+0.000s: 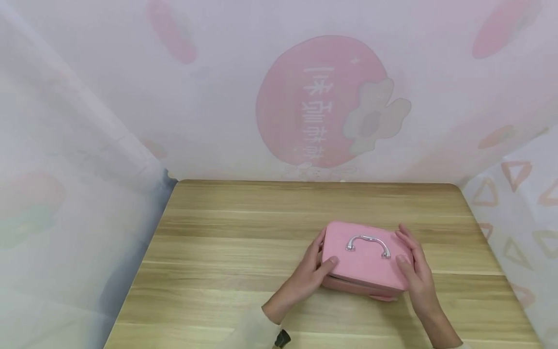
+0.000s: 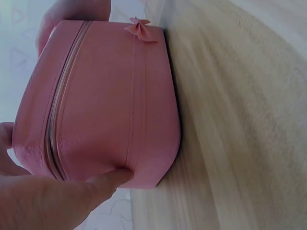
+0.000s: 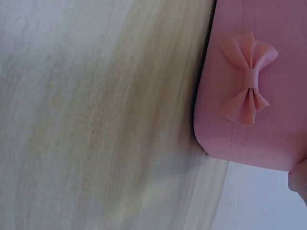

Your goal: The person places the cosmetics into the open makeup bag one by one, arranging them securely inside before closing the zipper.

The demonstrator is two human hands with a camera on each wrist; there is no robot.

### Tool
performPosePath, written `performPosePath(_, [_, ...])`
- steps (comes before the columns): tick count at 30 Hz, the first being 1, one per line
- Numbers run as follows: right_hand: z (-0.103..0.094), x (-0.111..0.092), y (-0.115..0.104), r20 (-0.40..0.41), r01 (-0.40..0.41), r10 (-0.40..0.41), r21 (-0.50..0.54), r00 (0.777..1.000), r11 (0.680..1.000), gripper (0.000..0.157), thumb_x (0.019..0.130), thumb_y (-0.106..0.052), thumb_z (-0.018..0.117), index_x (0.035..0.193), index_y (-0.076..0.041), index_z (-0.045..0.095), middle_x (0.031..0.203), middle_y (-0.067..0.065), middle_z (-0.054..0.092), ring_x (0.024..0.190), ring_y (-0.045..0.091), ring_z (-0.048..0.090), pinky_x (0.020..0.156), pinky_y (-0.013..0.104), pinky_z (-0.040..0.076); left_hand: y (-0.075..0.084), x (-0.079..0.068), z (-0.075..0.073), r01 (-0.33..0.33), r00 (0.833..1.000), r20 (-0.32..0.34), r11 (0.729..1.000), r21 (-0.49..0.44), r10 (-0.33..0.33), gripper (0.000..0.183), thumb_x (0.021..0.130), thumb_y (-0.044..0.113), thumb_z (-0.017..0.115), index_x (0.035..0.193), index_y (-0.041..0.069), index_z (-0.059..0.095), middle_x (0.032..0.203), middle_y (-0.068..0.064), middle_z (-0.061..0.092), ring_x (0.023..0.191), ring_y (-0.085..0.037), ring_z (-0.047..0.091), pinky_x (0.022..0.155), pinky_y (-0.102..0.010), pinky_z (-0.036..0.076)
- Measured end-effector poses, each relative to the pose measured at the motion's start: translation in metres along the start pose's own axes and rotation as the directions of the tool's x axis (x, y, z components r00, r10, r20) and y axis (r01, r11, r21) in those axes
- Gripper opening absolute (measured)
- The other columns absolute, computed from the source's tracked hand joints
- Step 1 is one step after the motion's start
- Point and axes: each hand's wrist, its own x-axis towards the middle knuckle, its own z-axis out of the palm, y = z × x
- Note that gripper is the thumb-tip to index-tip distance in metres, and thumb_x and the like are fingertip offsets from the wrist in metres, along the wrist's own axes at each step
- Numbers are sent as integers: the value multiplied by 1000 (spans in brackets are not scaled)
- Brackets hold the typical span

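A pink vanity case (image 1: 359,271) with a silver handle (image 1: 370,238) on its lid stands on the wooden table, slightly turned. My left hand (image 1: 307,271) grips its left end, thumb on the lid's edge and fingers down the side. At the opposite end, my right hand (image 1: 420,281) holds the case with its thumb on top and fingers along the side. A zipper (image 2: 53,115) runs round the case below the lid in the left wrist view. In the right wrist view, a pink bow (image 3: 251,79) decorates the front; little of the right hand shows there.
The wood-grain table (image 1: 226,252) extends to the left of and behind the case. A pale printed cloth (image 1: 218,121) hangs along the table's back edge, with more cloth at both sides. Near the left sleeve, a small dark object (image 1: 282,338) shows at the bottom.
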Motion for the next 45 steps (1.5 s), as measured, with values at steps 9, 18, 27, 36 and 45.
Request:
performPosePath(9, [0,4,5,-3,-135,138,179,990,975,47,115,-3,38,161,5,40,165,-3,50,150,7,45,115,15,40,-1,-2,-4,26,1000,5,999,-44,-26,77,114,41,51,177,24,9,183,-8,16,168,-29,23,136,-51,25])
performPosePath(18, [12,4,5,-17,-173,181,221,983,960,42,118,-13,39,158,-2,42,156,-6,50,141,7,48,110,16,44,0,6,-27,54,998,43,998,9,-55,72,113,49,50,175,39,14,183,7,16,169,-18,18,138,-45,19])
performPosePath(27, [36,-8,5,-1,-198,199,100,980,975,46,116,-11,45,161,-7,40,159,-9,44,145,-1,43,114,6,38,-1,34,-68,108,994,6,986,128,-110,64,110,56,53,170,39,36,177,6,36,166,-26,31,136,-56,27])
performPosePath(36, [50,-15,6,-50,-188,190,50,980,981,51,113,-7,52,163,-3,39,160,-13,45,145,-8,44,116,5,36,1,51,-78,121,993,-34,978,170,-117,60,109,61,53,163,35,51,170,0,49,162,-29,41,132,-59,34])
performPosePath(45, [61,-24,2,-99,-197,199,30,975,980,53,113,-6,53,164,-6,40,167,-3,40,147,-9,43,118,6,36,5,69,-83,157,987,-67,964,212,-146,58,107,64,55,155,31,61,162,-5,58,153,-31,52,127,-56,42])
